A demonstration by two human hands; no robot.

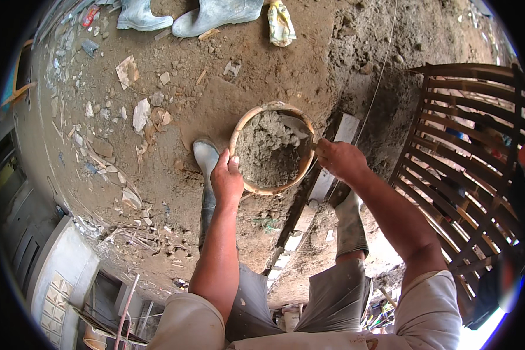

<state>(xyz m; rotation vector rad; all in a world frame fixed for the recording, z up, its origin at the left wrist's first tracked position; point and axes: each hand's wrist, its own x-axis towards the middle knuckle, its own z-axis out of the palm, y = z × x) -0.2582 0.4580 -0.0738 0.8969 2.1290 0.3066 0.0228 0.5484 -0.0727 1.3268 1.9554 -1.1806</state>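
A round basin with a worn tan rim (272, 107) hangs in front of me over the bare ground, held between my two hands. Grey wet mortar (268, 146) lies heaped inside it. My left hand (226, 179) grips the rim at the lower left, thumb on top. On the opposite side, my right hand (343, 158) is closed around the edge of the basin; its fingertips are partly hidden.
A line of pale blocks (322, 185) runs along a narrow trench beneath me, with a taut string (381, 76) above. My booted feet straddle it. A slatted wooden frame (466, 146) stands right. Another person's grey boots (219, 16) are ahead. Rubble (140, 114) litters the left.
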